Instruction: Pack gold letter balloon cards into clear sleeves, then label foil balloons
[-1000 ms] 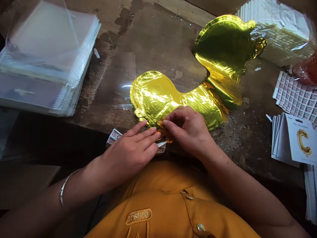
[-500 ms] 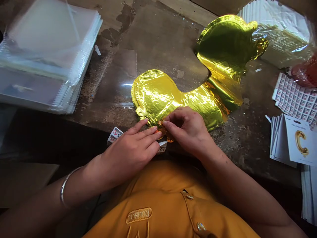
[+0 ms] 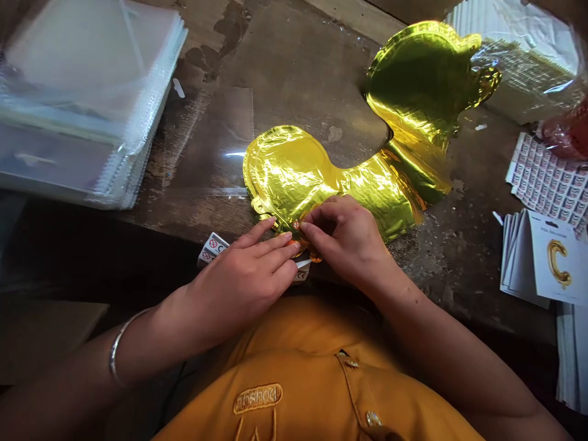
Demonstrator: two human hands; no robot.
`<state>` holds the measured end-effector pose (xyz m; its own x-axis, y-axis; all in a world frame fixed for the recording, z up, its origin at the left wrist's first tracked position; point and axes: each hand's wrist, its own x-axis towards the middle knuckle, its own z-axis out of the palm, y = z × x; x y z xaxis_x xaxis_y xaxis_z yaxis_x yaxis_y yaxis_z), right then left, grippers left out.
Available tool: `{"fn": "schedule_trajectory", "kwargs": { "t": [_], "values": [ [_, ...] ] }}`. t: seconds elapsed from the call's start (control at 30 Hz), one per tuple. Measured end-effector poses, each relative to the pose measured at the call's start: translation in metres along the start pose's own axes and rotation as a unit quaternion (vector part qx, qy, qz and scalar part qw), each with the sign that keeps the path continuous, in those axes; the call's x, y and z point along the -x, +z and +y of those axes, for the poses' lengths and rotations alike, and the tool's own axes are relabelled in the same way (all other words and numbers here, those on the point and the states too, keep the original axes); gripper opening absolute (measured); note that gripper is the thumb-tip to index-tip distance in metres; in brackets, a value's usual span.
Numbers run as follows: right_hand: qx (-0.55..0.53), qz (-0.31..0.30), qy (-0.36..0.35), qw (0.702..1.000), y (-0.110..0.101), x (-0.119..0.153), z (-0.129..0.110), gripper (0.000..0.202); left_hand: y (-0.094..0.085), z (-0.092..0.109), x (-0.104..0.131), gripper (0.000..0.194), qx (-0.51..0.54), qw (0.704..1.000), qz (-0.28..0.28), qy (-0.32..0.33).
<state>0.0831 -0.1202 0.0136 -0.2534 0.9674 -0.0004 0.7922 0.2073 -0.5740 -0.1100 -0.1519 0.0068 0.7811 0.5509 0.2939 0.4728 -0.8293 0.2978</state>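
Note:
A shiny gold foil balloon (image 3: 289, 165), flat and curved, lies across the dark table. Its near edge is under my left hand (image 3: 250, 272), which rests palm down with the fingers stretched out. My right hand (image 3: 346, 242) has thumb and forefinger pinched at a small sticker (image 3: 296, 225) on the foil, right beside my left fingertips. A white strip (image 3: 304, 264) shows between the hands. Printed labels (image 3: 212, 248) lie at the table edge, partly under my left hand.
Stacked clear plastic sleeves (image 3: 92, 92) lie at the left, with one flat sleeve (image 3: 215, 144) beside them. At the right are a wrapped stack (image 3: 528, 49), a sticker sheet (image 3: 549, 180) and folded cards (image 3: 558, 257) showing a gold C.
Both hands keep nearly the same place. The right fingertips have shifted very slightly at the small sticker, and the view has moved a little.

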Motion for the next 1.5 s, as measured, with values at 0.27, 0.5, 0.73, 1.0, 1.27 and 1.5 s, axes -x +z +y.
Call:
{"fn": "schedule_trajectory", "kwargs": {
  "t": [0.27,0.5,0.73,1.0,1.27,1.5],
  "values": [
    [0.106,0.098,0.026,0.989,0.005,-0.001,0.011,0.030,0.003,0.000,-0.003,0.024,0.004,1.000,0.001,-0.015],
    [0.133,0.116,-0.039,0.984,0.008,0.004,0.016,0.023,0.006,0.002,-0.002,0.021,0.021,0.999,-0.018,-0.039],
    [0.147,0.141,-0.157,0.966,-0.006,0.015,0.013,0.021,0.004,0.003,0.004,0.017,0.024,0.999,-0.005,-0.039],
    [0.188,0.053,-0.274,0.942,0.008,0.036,0.018,0.029,-0.007,-0.001,0.024,0.020,0.049,0.989,-0.006,-0.140],
    [0.236,0.061,-0.319,0.916,0.001,0.027,0.017,0.028,-0.003,0.000,0.016,0.020,0.141,0.981,-0.012,-0.135],
    [0.127,0.048,-0.304,0.943,-0.012,0.030,0.034,0.025,0.000,0.006,0.008,0.018,0.202,0.972,-0.023,-0.114]
  ]
}}
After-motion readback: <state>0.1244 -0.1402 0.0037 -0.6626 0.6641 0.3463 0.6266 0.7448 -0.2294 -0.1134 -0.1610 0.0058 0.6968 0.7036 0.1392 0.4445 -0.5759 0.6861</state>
